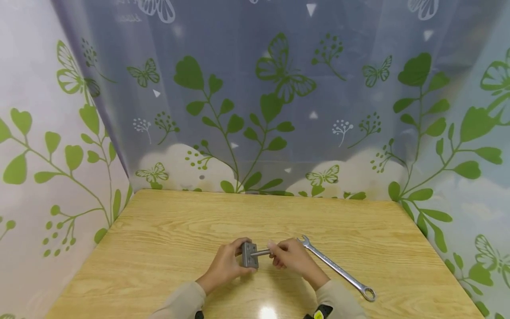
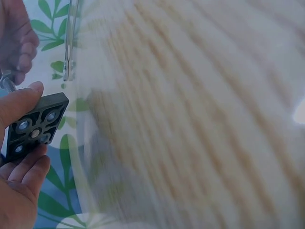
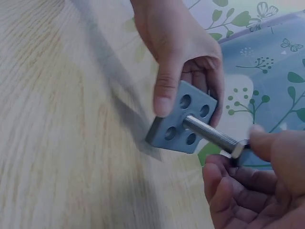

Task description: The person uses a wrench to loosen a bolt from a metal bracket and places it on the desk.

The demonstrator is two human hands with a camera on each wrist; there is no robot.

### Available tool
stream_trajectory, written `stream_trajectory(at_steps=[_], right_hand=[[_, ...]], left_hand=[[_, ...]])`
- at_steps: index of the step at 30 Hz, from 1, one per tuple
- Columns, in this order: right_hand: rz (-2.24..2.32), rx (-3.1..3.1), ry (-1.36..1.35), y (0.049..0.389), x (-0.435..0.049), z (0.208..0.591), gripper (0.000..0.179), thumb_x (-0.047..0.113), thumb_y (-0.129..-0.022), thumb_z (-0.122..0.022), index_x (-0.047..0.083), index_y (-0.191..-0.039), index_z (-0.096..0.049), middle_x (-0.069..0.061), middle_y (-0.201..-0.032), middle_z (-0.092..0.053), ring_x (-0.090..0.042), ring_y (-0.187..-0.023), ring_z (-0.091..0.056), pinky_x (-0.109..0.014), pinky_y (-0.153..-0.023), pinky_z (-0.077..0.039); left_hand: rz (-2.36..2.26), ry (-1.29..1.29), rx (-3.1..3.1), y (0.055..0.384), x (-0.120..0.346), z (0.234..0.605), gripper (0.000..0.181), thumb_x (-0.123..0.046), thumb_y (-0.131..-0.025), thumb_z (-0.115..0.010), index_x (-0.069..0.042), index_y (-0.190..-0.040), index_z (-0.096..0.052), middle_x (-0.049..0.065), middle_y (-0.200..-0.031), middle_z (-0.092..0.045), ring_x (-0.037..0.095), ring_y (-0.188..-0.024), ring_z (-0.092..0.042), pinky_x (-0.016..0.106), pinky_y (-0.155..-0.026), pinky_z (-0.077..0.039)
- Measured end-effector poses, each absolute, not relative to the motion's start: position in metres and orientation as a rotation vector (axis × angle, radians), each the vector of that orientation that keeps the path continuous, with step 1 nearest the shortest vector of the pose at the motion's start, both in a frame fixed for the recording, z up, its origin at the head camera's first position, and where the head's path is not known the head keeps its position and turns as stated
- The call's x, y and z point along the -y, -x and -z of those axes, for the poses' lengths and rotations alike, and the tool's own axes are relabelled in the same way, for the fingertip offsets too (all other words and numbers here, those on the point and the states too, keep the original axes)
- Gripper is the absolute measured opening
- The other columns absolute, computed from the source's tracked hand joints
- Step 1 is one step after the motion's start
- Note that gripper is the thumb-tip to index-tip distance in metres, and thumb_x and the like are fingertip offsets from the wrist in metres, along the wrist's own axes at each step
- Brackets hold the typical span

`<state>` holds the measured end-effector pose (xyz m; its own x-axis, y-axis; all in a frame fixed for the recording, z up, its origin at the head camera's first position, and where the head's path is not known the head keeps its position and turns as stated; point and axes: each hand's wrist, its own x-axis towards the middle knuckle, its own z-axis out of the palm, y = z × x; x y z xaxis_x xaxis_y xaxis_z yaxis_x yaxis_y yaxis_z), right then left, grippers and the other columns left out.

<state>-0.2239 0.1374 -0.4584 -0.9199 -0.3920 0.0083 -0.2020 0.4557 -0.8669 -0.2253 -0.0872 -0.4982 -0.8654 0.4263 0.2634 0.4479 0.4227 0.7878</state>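
My left hand [image 1: 225, 262] grips a small grey square plate [image 3: 177, 117] by its edges, thumb on one side and fingers on the other. Several round holes pierce it around a central hole. A hex bolt [image 3: 212, 133] sticks out of the central hole, with much of its threaded shank showing. At the bolt's head, my right hand [image 1: 295, 256] pinches with thumb and fingers; in the right wrist view they partly cover the head. The left wrist view shows the plate's back [image 2: 39, 125], where the bolt's end appears in the middle.
A combination wrench [image 1: 338, 269] lies slantwise on the wooden table [image 1: 179, 221], just right of my right hand, its open end beside that hand. Printed curtains [image 1: 247, 133] with leaves and butterflies stand behind the table and at both sides.
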Motion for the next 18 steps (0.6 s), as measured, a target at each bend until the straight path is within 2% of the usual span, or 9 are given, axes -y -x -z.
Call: stream_trajectory(at_steps=[3,7,11,18], right_hand=[[1.409,-2.558,0.544,0.2251,-0.1392,0.4575,0.03,0.027,-0.092,-0.065,-0.002,-0.091,-0.071,-0.006,-0.073,-0.067,-0.022,-0.064,-0.065,-0.032,-0.056,-0.058],[1.421,-2.61,0.614,0.2256,-0.1405,0.456,0.012,0.01,-0.084,-0.074,0.006,-0.095,-0.073,-0.004,-0.087,-0.068,-0.014,-0.076,-0.062,-0.027,-0.066,-0.056],[1.463,-2.625,0.646,0.2248,-0.1403,0.456,0.016,-0.001,-0.082,-0.072,0.009,-0.094,-0.074,-0.004,-0.094,-0.068,-0.015,-0.083,-0.06,-0.025,-0.073,-0.056],[1.468,-2.64,0.644,0.2243,-0.1405,0.4567,0.018,-0.003,-0.082,-0.071,0.01,-0.094,-0.074,-0.003,-0.095,-0.067,-0.018,-0.086,-0.06,-0.025,-0.074,-0.056]], left_hand=[[1.447,0.823,2.64,0.2248,0.0873,0.4989,0.071,-0.007,-0.068,-0.086,0.009,-0.127,-0.05,0.025,-0.12,-0.061,0.037,-0.109,-0.063,0.031,-0.09,-0.056],[1.45,0.821,2.646,0.2254,0.087,0.4988,0.071,-0.007,-0.069,-0.086,0.008,-0.128,-0.05,0.025,-0.121,-0.061,0.036,-0.109,-0.062,0.03,-0.09,-0.056],[1.485,0.804,2.638,0.2267,0.0862,0.4977,0.071,-0.008,-0.068,-0.086,0.007,-0.128,-0.051,0.025,-0.121,-0.061,0.036,-0.109,-0.063,0.031,-0.09,-0.056],[1.483,0.772,2.65,0.227,0.0855,0.4958,0.071,-0.011,-0.068,-0.087,0.004,-0.128,-0.052,0.024,-0.121,-0.062,0.036,-0.107,-0.064,0.035,-0.089,-0.056]])
